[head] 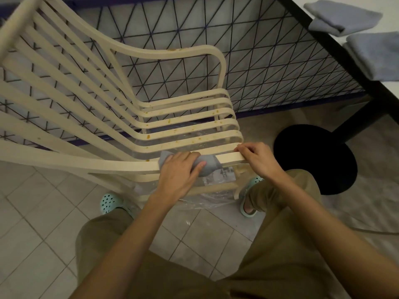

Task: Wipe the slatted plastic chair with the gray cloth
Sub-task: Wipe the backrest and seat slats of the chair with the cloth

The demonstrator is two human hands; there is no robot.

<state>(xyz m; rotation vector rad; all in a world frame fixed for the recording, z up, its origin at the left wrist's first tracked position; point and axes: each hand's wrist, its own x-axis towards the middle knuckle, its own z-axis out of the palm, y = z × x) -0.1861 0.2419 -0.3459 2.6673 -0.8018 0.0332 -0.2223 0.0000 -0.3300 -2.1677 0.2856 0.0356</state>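
A cream slatted plastic chair [121,124] stands in front of me, its seat slats dotted with brown stains. My left hand [179,171] grips the gray cloth [210,164] wrapped over the nearest slat, which runs along the near armrest edge. My right hand [257,158] holds the same slat at its front end, fingers curled over it. Most of the cloth is hidden under my left hand.
A clear plastic sheet [207,197] lies under the chair on the tiled floor. A black round table base [315,158] stands to the right. Folded gray towels [343,16] lie on the white table top at upper right. A dark lattice panel [259,67] runs behind the chair.
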